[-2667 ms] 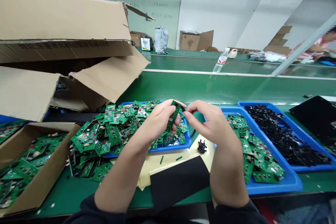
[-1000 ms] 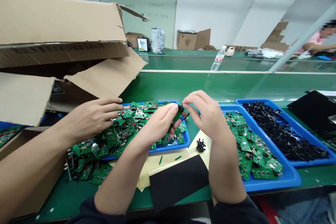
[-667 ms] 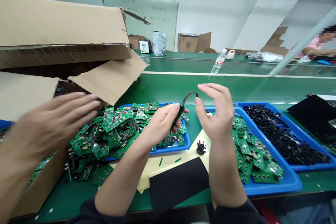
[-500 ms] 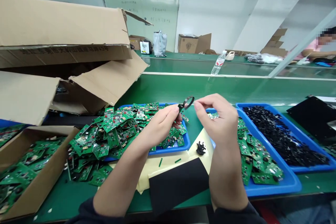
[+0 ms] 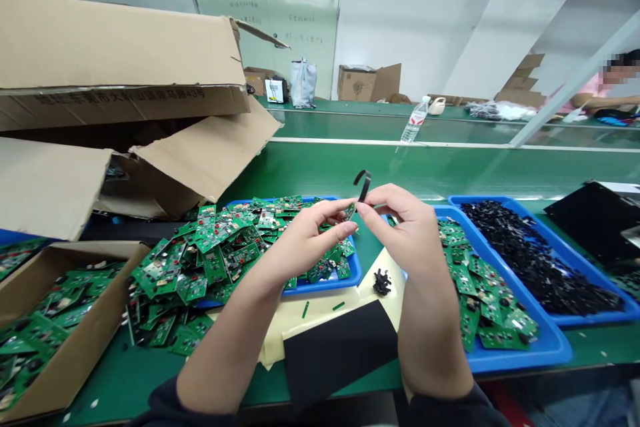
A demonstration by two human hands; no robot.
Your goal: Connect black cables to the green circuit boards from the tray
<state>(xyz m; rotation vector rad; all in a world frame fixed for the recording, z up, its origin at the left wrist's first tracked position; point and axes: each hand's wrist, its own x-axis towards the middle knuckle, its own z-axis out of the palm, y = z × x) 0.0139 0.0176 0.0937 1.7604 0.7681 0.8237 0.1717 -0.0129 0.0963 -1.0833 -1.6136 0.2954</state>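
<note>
My right hand (image 5: 407, 223) pinches a curled black strip (image 5: 367, 185) between thumb and fingers, and the strip's free end arcs upward. Close beside it is my left hand (image 5: 315, 233), thumb and index finger parted, the index fingertip by the strip's lower end. Whether that fingertip touches the strip, I cannot tell. Below the hands, a small clump of short black pieces (image 5: 382, 282) lies on a cream sheet (image 5: 273, 337). A black rectangular sheet (image 5: 343, 353) rests nearer to me.
Green circuit boards (image 5: 215, 247) are heaped at left, over a blue tray (image 5: 320, 288). Another blue tray (image 5: 545, 363) at right holds more boards; a third blue tray (image 5: 590, 321) holds black strips. Cardboard boxes (image 5: 120, 40) stand left. A bottle (image 5: 416, 120) stands behind; a person sits far right.
The black strip has passed from my left fingers into my right hand's pinch and now points upward. My left thumb and index finger have parted, and the hands have come closer together.
</note>
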